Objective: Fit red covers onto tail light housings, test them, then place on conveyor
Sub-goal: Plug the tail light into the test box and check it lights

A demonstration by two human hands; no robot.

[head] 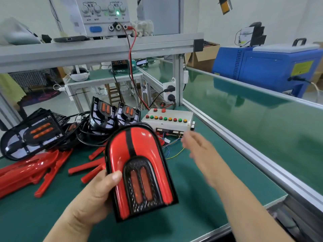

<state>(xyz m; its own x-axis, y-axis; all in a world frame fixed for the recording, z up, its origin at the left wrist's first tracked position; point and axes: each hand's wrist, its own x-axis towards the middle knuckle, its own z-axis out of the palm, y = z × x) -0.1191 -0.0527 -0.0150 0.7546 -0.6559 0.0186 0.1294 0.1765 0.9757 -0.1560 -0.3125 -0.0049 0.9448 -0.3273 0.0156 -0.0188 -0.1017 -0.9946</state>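
Holding tail light (142, 186) in left hand (94, 194), thumb over lower-left edge of red cover (139, 142), face up, likely for inspection. Right hand (199, 151) released, empty, blurred, just beyond grip, likely aimed at button box (167, 119).

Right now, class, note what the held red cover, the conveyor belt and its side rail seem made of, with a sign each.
Red cover: probably moulded plastic, glossy; sharp highlights. Conveyor belt: likely rubber or PVC; reflects the blue machine. Side rail: apparently aluminium, grey; grooved extrusion.
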